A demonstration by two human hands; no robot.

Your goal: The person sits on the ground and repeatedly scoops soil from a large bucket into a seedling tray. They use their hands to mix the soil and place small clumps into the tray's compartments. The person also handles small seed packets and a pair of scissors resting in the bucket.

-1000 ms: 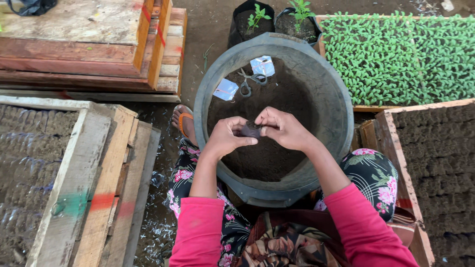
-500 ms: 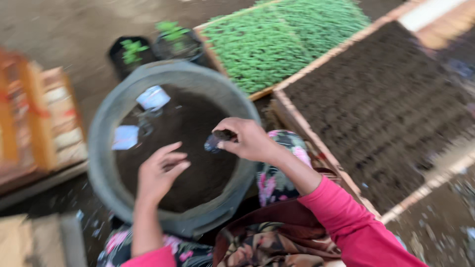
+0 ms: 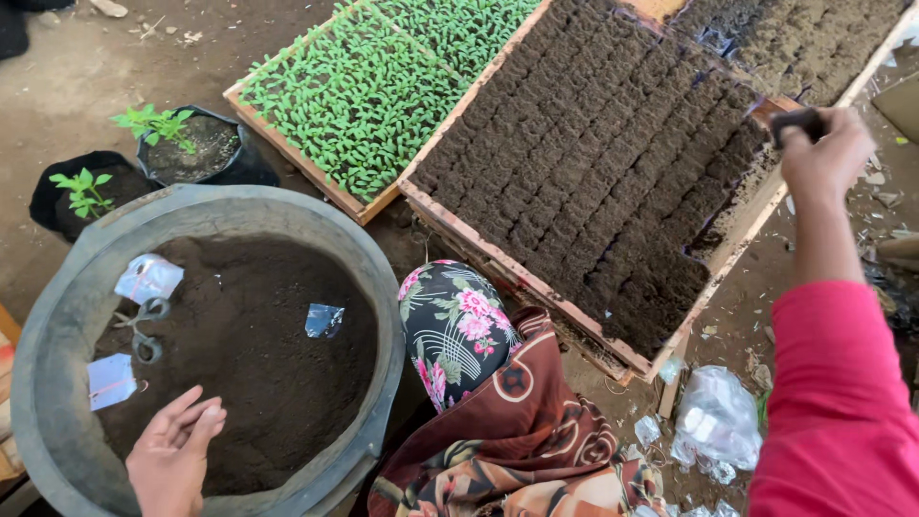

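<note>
A: Head view: your right hand [image 3: 825, 153] is pinching a small dark soil-filled pot [image 3: 796, 123] over the far edge of the wooden tray [image 3: 536, 278] of packed soil blocks.

B: And your left hand [image 3: 174, 458] is hovering loose and empty, fingers apart, over the soil in the grey basin [image 3: 378, 287].

A: Two pale square packets [image 3: 148, 278] are lying by the scissors [image 3: 144, 330]; a small shiny wrapper [image 3: 324, 320] is sitting mid-soil.

B: A clear crumpled bag [image 3: 716, 421] is lying on the ground just beside the tray corner.
</note>
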